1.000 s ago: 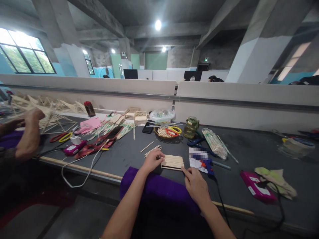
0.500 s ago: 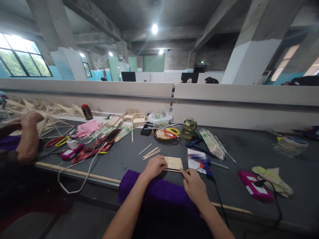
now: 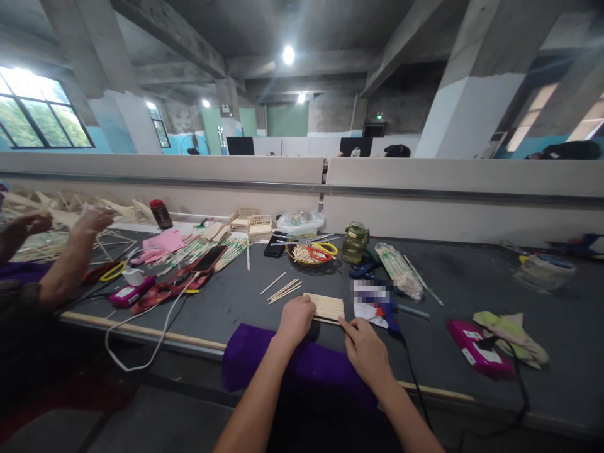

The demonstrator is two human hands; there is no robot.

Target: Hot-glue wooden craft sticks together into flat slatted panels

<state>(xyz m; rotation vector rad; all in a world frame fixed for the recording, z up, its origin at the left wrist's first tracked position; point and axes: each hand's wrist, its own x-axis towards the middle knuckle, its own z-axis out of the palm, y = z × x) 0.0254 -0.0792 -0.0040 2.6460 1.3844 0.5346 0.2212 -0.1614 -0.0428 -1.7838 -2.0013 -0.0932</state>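
Note:
A small panel of pale wooden sticks (image 3: 328,306), laid side by side, is on the dark table in front of me. My left hand (image 3: 298,319) is closed on its left end, fingers bent over the edge. At the front right corner, my right hand (image 3: 365,346) pinches the edge stick between thumb and index finger; the other fingers curl under. Several loose sticks (image 3: 285,290) lie just behind the panel. Right of it, a blue glue gun (image 3: 391,314) rests on a partly blurred paper (image 3: 365,308). Purple cloth (image 3: 325,371) lies beneath my wrists.
Behind the sticks stands a basket (image 3: 311,261) with short sticks and scissors (image 3: 321,253), beside a green jar (image 3: 355,242). A magenta power box (image 3: 479,349) sits at right. At left, a co-worker's hands (image 3: 94,220) are over stick frames, near a white cable (image 3: 163,333).
My hands keep their hold on the panel with hardly any movement. The view has shifted slightly. The co-worker's hands have moved apart and one is raised to the right.

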